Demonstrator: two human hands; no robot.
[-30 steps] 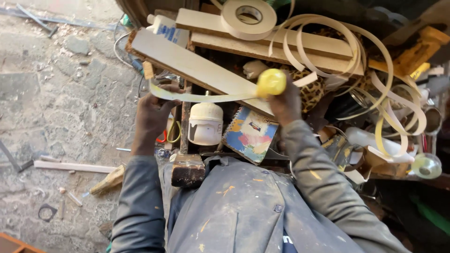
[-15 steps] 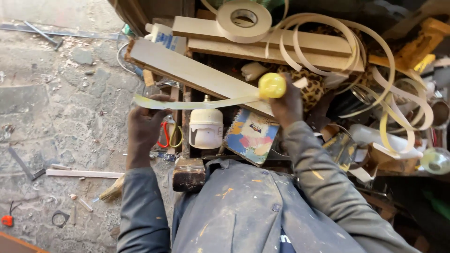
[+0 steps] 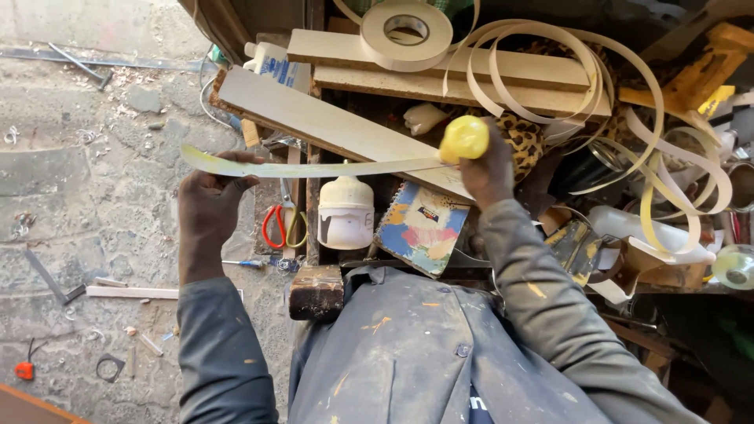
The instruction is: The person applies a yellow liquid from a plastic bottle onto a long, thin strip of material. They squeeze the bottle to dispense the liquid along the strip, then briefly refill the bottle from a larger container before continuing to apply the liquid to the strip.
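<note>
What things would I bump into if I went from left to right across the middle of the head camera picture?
Left hand pinching the pale strip → red-handled scissors → white plastic jug → colourful notebook → right hand gripping a yellow sponge → clear jar at the far right edge.

Carpentry workshop: stacked boards (image 3: 338, 126), edge-banding coils (image 3: 550, 63), tape roll (image 3: 406, 31), shavings.

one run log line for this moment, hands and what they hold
left hand: holds pale strip end | right hand: grips yellow sponge on strip | below: white jug
</note>
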